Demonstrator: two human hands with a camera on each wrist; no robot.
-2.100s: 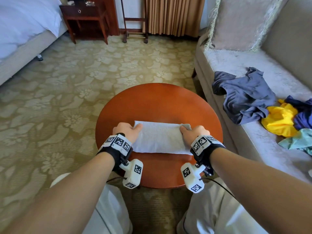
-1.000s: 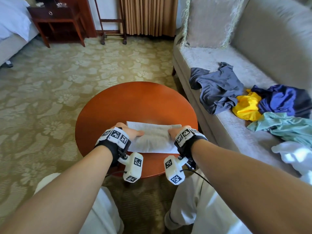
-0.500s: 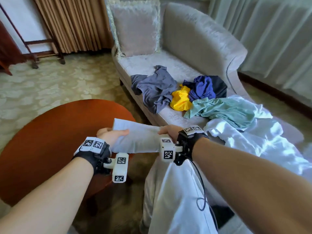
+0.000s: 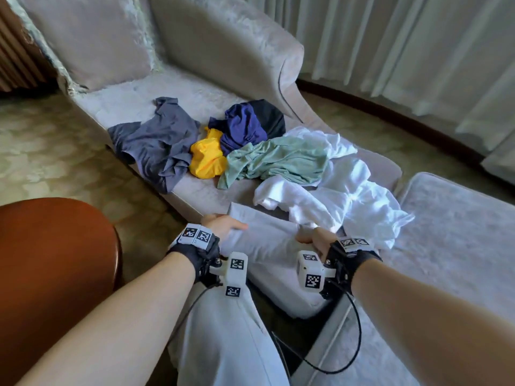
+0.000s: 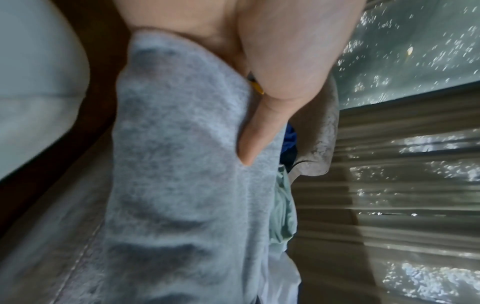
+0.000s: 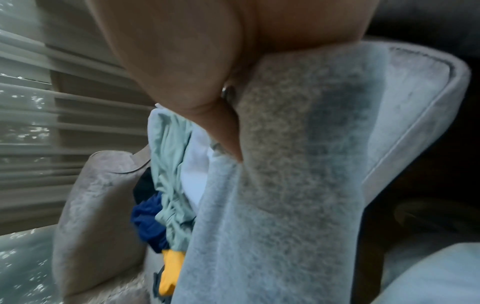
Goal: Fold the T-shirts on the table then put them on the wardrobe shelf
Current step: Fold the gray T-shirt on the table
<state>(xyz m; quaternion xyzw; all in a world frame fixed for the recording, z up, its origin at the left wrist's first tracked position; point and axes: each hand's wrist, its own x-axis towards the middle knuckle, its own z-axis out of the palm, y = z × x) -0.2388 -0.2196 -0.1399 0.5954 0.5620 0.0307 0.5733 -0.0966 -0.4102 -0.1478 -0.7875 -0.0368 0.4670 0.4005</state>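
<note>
Left grip (image 4: pixel 223 224) and right grip (image 4: pixel 312 238) each pinch an end of the folded grey T-shirt (image 4: pixel 264 238), thumbs on top, holding it at the near edge of the sofa (image 4: pixel 211 196). Beyond it on the seat lie crumpled shirts (image 4: pixel 278 160); the counter (image 4: pixel 50 246) stands well to the left.

Head view looks down over the chaise (image 4: pixel 211 87); both wrist views sit close, sharing its clothes pile (image 4: pixel 250 151).
</note>
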